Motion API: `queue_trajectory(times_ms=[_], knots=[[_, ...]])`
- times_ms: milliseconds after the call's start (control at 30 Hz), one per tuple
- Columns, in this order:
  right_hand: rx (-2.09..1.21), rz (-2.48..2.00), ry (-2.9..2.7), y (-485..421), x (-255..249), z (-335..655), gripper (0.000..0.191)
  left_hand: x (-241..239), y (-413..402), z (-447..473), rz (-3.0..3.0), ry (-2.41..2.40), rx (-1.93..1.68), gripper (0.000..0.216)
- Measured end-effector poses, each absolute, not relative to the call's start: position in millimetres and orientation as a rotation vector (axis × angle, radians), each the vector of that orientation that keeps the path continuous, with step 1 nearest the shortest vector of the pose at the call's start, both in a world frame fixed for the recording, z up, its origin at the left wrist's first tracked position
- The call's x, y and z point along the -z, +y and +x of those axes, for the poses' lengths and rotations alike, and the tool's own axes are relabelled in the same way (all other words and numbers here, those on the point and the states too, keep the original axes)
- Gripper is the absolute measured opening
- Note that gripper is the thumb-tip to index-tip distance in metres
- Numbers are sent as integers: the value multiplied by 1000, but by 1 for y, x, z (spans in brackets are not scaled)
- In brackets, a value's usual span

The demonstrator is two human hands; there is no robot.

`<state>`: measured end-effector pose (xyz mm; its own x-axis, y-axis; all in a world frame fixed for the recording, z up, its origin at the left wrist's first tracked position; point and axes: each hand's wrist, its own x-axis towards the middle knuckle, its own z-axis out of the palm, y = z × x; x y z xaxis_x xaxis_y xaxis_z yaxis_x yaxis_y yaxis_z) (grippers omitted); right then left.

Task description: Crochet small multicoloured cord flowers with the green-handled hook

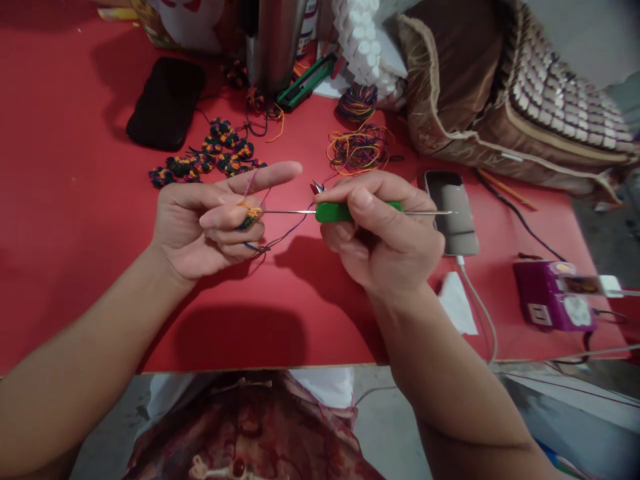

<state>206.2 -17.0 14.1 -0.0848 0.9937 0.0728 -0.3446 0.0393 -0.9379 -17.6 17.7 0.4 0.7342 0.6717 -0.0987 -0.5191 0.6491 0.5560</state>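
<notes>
My right hand (pixel 395 233) grips the green handle of a crochet hook (pixel 334 212), whose thin metal shaft points left. The hook's tip meets a small orange and green crocheted piece (pixel 251 215). Pinched in my left hand (pixel 200 223) is that piece, with the index finger stretched out and a pink strand running up over it. Dark blue yarn (pixel 287 235) trails from the left fingers toward the right hand. Just beyond the right fingers show the metal tips of a small tool (pixel 317 187); the rest of it is hidden.
Finished multicoloured crocheted pieces (pixel 225 147) lie beyond my left hand, near a black phone (pixel 167 103). Loose yarn (pixel 359 148), a green box cutter (pixel 306 83) and a metal cylinder (pixel 275 43) stand or lie farther back. A charging phone (pixel 453 212) and purple box (pixel 553 297) are at right.
</notes>
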Motion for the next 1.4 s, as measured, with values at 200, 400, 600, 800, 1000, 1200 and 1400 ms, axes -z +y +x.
queue_trajectory(times_ms=[200, 400, 600, 800, 1000, 1200, 1400], knots=[[-1566, -821, -985, -10, -13, 208, 35, -2, 13, -10, 580, 293, -685, 42], [-1651, -738, -875, -11, -2, 193, 38, -1, 5, 7, 575, 469, -828, 39], [-1589, -781, -893, -9, 4, 193, 37, 5, 1, 12, 646, 598, -956, 42], [-1607, -817, -857, -8, 2, 196, 33, 0, 0, 10, 633, 575, -940, 37], [-1568, -864, -839, -8, 0, 193, 31, 2, 2, 8, 658, 568, -898, 29], [-1528, -928, -877, -10, 1, 192, 27, 9, 2, 9, 649, 610, -871, 16], [-1554, -960, -883, -7, 6, 190, 43, -4, 3, 16, 467, 796, -850, 31]])
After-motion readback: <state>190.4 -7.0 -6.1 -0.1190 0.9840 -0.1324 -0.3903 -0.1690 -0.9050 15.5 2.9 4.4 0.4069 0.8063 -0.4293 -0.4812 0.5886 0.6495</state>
